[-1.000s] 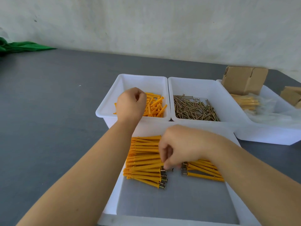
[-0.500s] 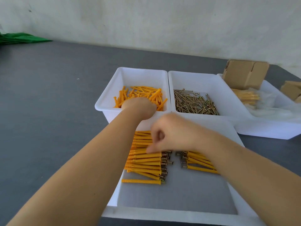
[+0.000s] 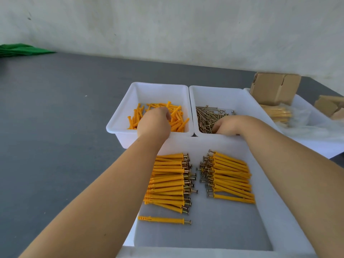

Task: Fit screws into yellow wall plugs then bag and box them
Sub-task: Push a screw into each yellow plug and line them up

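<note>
Fingers of the left hand (image 3: 155, 121) curl down among the loose yellow plugs (image 3: 176, 116) in the left tub (image 3: 119, 125); whether they pinch one I cannot tell. Fingers of the right hand (image 3: 229, 125) dip into the screws (image 3: 206, 116) in the next tub (image 3: 240, 97), their hold hidden too. Fitted plugs (image 3: 167, 175) lie in two rows in the near tray (image 3: 270, 211). Cardboard boxes (image 3: 273, 88) sit toward the desk's (image 3: 55, 127) far right corner

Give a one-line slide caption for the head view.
Left hand reaches into the yellow wall plugs, right hand into the screws.
</note>
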`<action>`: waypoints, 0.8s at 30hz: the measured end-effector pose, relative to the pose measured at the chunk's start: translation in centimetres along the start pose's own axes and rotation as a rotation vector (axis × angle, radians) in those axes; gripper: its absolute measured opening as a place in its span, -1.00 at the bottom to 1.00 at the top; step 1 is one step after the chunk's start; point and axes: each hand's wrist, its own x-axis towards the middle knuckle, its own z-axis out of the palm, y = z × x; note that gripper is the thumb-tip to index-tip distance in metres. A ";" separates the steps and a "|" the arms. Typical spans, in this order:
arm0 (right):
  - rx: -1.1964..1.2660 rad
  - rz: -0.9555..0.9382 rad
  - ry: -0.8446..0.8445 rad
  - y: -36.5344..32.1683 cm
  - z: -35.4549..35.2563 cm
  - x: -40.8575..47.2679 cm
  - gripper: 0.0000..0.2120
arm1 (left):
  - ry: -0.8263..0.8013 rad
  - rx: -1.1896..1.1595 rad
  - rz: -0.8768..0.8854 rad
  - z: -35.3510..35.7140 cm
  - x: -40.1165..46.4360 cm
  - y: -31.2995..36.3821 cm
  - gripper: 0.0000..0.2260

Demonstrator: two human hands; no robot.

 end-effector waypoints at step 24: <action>0.881 0.036 0.814 1.3 1.9 0.6 -0.67 | 0.298 -0.300 0.404 -0.9 -1.8 1.3 -0.85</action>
